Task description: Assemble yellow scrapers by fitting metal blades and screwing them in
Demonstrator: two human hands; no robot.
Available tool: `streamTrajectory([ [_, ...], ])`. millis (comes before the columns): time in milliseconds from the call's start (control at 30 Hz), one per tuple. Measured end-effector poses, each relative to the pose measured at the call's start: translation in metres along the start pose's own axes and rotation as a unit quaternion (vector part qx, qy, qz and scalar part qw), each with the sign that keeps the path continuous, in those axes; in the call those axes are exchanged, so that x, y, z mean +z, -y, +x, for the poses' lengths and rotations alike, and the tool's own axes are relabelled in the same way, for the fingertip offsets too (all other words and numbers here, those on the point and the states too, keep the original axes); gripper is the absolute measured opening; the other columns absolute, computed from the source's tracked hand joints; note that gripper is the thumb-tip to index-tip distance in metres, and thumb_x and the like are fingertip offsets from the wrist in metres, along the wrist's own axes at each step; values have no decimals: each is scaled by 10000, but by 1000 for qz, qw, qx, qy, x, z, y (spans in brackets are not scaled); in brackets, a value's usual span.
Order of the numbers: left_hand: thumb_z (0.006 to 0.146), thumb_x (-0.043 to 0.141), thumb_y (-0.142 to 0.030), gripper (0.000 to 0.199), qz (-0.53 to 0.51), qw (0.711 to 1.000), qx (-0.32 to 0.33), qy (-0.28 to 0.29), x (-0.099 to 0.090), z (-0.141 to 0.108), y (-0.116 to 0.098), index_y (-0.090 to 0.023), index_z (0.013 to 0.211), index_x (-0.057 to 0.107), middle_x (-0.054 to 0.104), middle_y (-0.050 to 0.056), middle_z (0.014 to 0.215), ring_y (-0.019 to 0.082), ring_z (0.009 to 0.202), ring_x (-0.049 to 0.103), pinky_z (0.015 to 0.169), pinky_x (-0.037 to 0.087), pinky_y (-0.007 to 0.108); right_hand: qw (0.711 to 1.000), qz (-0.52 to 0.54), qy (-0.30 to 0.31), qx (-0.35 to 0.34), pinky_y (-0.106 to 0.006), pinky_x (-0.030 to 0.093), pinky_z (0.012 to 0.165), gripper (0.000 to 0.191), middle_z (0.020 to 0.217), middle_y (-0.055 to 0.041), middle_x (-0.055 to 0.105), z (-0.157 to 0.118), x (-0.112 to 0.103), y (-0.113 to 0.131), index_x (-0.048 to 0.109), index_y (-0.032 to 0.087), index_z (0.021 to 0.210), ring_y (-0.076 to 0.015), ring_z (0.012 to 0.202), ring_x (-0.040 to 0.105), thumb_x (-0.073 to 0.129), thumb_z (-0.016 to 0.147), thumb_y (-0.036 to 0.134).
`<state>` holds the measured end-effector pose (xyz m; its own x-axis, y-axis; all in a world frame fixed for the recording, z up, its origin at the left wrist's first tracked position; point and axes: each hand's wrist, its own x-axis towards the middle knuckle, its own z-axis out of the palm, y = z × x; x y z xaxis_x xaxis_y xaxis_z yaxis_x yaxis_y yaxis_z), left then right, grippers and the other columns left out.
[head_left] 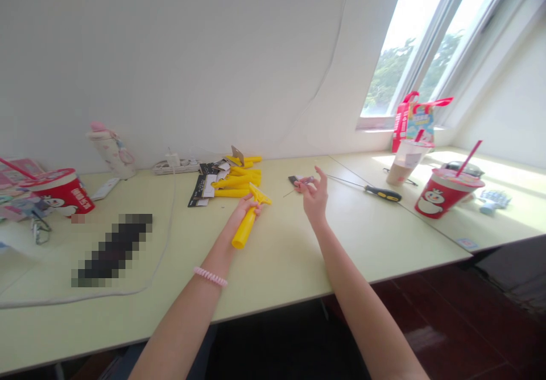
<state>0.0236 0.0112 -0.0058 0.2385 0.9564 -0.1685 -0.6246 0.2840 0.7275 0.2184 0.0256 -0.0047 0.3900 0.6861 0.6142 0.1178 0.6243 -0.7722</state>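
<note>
My left hand is closed around a yellow scraper, near the neck below its wide head. The hollow handle end points down toward me. My right hand is raised over the table to the right, one finger up and the others curled together at the left. Something small and thin seems to be between those fingers, but I cannot make out what. A small black piece lies just beyond them. To the right of this hand lies a screwdriver with a black and yellow handle. Behind my left hand are several yellow handles with black-and-white cards.
Red cups with straws stand at both sides. A paler cup and a red bag are at the right. Back left are a bottle and a power strip. A white cable crosses the left tabletop near a pixelated dark object.
</note>
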Motion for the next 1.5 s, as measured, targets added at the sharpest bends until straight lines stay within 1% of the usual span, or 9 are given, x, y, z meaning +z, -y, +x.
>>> streamTrajectory([
  [67,679,533,23,488,-1,1000,-3,0,1,-1,0,-183,1113,450,519,9,746,39,506,499,444,408,107,998,60,17,23,-338,558,691,335,816,12,569,-1,2,2,436,242,1073,-162,769,658,556,765,291],
  [167,681,509,39,496,-10,1000,-7,2,2,-1,0,-179,1123,447,521,23,769,33,503,495,442,400,103,993,100,59,36,-364,573,696,230,790,11,565,-5,7,4,461,222,950,-172,776,665,574,770,310],
  [333,698,481,51,523,-16,1000,-11,7,2,-1,-1,-190,1157,419,509,21,783,29,498,479,439,403,102,991,85,101,9,-376,578,724,158,815,4,557,-10,13,3,460,215,875,-171,809,663,560,799,311],
  [500,710,470,52,538,-21,1000,-15,11,3,-3,-2,-205,1179,406,491,12,773,34,512,487,440,411,100,989,82,126,12,-391,579,732,143,828,1,565,-10,12,-1,445,221,872,-162,811,654,541,811,307],
  [733,735,450,47,506,-13,1000,-15,7,4,-3,-2,-196,1174,384,511,33,797,23,480,463,435,415,104,988,79,135,9,-399,579,731,132,822,3,561,-10,11,-3,440,228,869,-156,796,647,534,812,300],
  [900,720,460,53,481,-25,1000,-13,11,6,-5,-3,-193,1132,423,510,25,797,29,495,490,427,415,107,988,75,136,15,-407,577,742,150,826,3,563,-10,11,-2,440,229,870,-158,808,648,541,806,321],
  [1033,707,473,54,473,-35,999,-19,4,8,-7,-4,-195,1109,444,510,20,799,29,502,497,427,420,107,988,71,132,28,-411,578,737,181,825,1,564,-10,10,-1,442,225,862,-172,822,654,561,791,342],
  [1200,704,470,58,501,-40,999,-22,2,7,-8,-4,-206,1128,430,506,23,821,27,515,498,423,416,97,989,58,128,37,-400,582,715,215,832,-4,567,-9,8,-2,448,217,859,-179,836,655,571,779,374],
  [1500,706,464,60,520,-40,999,-27,-5,9,-8,-4,-198,1157,442,510,39,836,27,518,491,430,418,98,985,81,150,31,-394,573,723,227,807,-6,574,-6,6,-4,451,211,827,-173,829,656,551,799,413],
])
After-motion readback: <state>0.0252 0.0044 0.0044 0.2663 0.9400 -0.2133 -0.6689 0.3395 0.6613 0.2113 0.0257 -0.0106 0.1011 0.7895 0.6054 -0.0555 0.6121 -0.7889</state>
